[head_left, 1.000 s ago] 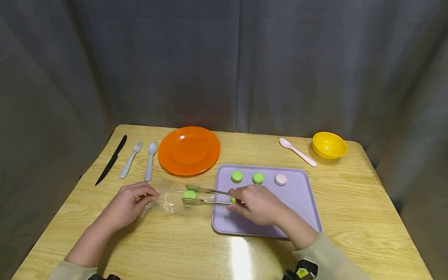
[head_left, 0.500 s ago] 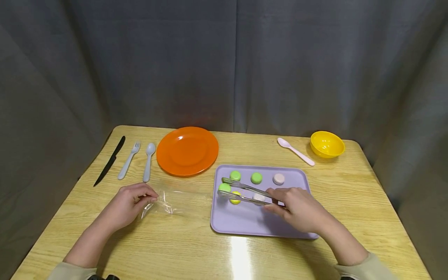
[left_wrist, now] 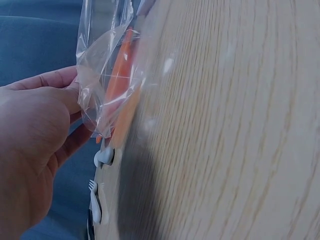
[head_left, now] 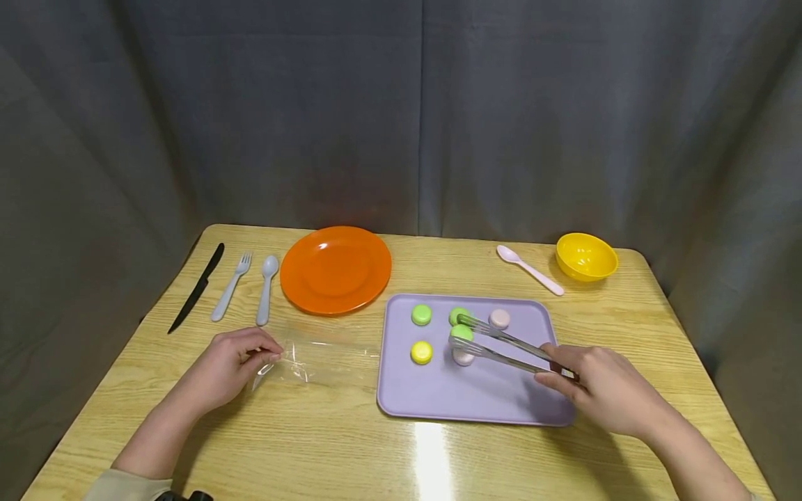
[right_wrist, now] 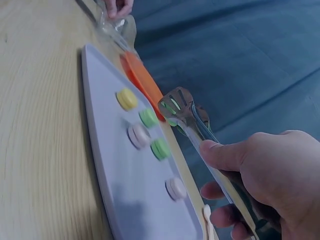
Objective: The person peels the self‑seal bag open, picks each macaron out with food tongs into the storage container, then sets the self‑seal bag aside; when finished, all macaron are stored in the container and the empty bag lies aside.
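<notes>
My left hand (head_left: pixel 234 365) pinches a clear plastic bag (left_wrist: pixel 102 75) near its left end; the bag stretches across the table toward the tray. In my right hand (head_left: pixel 595 383) I hold metal tongs (head_left: pixel 507 348) with slotted ends. A green macaron (head_left: pixel 462 333) sits between those ends, raised above the lilac tray (head_left: pixel 432 400). On that tray lie a yellow macaron (head_left: pixel 421 352), two more green macarons (right_wrist: pixel 160 149) and two pale pink macarons (head_left: pixel 499 319). In the right wrist view the slotted end partly hides the gripped macaron.
An orange plate (head_left: pixel 335 271) stands behind the bag. To its left lie a grey spoon (head_left: pixel 266 289), a grey fork (head_left: pixel 232 287) and a black knife (head_left: pixel 196 289). A pink spoon (head_left: pixel 530 270) and a yellow bowl (head_left: pixel 586 257) are at the back right.
My right hand has drawn the tongs and green macaron rightward, from over the bag to above the middle of the tray. My left hand and the bag have stayed in place.
</notes>
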Demonstrator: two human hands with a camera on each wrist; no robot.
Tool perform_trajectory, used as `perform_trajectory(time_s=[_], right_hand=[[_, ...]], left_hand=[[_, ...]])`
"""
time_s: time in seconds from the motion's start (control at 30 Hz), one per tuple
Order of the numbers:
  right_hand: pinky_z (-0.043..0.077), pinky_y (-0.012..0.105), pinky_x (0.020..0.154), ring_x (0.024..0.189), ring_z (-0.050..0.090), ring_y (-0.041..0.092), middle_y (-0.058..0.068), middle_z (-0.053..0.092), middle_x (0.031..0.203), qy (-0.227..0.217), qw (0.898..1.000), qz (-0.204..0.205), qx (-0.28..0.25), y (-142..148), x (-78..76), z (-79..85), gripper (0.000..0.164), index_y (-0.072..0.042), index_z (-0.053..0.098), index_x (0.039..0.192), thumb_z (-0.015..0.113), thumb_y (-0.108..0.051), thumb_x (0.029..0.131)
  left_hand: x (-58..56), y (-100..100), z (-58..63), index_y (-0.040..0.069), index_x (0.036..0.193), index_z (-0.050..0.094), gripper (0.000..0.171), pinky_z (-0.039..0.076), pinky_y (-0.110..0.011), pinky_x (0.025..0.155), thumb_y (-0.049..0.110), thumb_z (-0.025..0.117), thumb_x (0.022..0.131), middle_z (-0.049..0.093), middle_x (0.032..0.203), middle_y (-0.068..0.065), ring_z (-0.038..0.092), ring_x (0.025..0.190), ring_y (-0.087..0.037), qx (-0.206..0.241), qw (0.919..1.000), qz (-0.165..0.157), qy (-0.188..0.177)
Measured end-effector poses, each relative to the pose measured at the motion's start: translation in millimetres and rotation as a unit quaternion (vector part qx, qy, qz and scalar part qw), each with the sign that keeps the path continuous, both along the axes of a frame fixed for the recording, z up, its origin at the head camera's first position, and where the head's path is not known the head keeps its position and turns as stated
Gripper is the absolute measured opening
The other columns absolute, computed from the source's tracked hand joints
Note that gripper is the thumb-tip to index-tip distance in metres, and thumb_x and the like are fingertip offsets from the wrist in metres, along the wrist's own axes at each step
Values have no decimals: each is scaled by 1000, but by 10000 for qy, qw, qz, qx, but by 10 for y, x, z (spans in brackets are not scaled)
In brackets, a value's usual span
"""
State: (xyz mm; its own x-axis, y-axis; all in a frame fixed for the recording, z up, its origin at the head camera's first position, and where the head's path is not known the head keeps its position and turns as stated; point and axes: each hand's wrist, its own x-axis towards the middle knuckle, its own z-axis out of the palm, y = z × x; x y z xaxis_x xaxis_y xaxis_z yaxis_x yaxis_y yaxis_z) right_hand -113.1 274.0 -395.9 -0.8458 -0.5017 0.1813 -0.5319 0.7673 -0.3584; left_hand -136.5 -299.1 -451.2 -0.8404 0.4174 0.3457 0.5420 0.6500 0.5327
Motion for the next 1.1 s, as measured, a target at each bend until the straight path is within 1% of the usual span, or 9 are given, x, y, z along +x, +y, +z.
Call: perform_trajectory(time_s=[0.07, 0.17, 0.2, 0.3, 0.43, 0.7, 0.93, 1.1], right_hand=[[34, 23, 51, 57, 41, -4, -22, 47, 68, -60, 9999, -101, 18, 74, 27, -6, 13, -27, 69, 97, 81, -31, 97], [34, 23, 51, 58, 41, -3, -23, 47, 69, -61, 9998, -179, 47, 167, 61, -23, 12, -26, 71, 101, 81, -32, 97], [34, 23, 51, 58, 41, -3, -23, 47, 69, -35, 9998, -187, 55, 195, 69, -32, 12, -27, 71, 100, 81, -31, 97], [33, 22, 51, 57, 40, -4, -24, 45, 69, 102, 9998, -174, 95, 284, 85, -70, 19, -31, 64, 93, 83, -28, 95], [32, 21, 50, 56, 37, -5, -24, 41, 67, 172, 9995, -222, 155, 416, 106, -131, 24, -31, 61, 91, 85, -25, 93], [31, 22, 50, 56, 36, -4, -23, 40, 67, -53, 9988, -405, 277, 600, 146, -227, 19, -29, 65, 95, 83, -25, 95], [32, 23, 50, 56, 38, -3, -22, 41, 66, -305, 9982, -458, 256, 639, 168, -281, 17, -30, 64, 94, 81, -28, 97], [33, 22, 49, 54, 39, -3, -22, 44, 67, -412, 9978, -470, 222, 650, 172, -282, 16, -31, 65, 96, 81, -31, 97]], left_hand=[[3, -5, 5, 18, 96, 78, 29, 54, -23, 66, -9, 81, 87, 71, 93, 14, 62, 77, -6, -33, 10000, 10, -12], [8, -11, 14, 17, 96, 78, 28, 54, -24, 67, -9, 81, 88, 71, 93, 14, 62, 78, -5, -79, 9999, 30, -65], [9, -11, 17, 17, 97, 78, 27, 55, -25, 67, -9, 81, 88, 71, 93, 14, 63, 78, -5, -92, 9999, 35, -83], [9, -7, 24, 17, 97, 78, 26, 55, -25, 68, -8, 81, 89, 72, 93, 13, 63, 79, -5, -115, 9998, 30, -148], [6, 0, 30, 16, 97, 78, 25, 56, -26, 68, -8, 80, 89, 72, 93, 12, 64, 78, -5, -113, 9998, 19, -190], [-11, -1, 32, 17, 96, 78, 27, 56, -26, 68, -9, 80, 89, 72, 93, 14, 63, 78, -5, -167, 9996, 9, -244], [-20, 0, 28, 21, 96, 77, 28, 56, -27, 69, -6, 80, 90, 71, 94, 17, 63, 79, -5, -199, 9993, 18, -310], [-11, 0, 33, 20, 97, 78, 25, 56, -27, 69, -4, 80, 91, 70, 93, 16, 62, 79, -5, -228, 9990, 33, -377]])
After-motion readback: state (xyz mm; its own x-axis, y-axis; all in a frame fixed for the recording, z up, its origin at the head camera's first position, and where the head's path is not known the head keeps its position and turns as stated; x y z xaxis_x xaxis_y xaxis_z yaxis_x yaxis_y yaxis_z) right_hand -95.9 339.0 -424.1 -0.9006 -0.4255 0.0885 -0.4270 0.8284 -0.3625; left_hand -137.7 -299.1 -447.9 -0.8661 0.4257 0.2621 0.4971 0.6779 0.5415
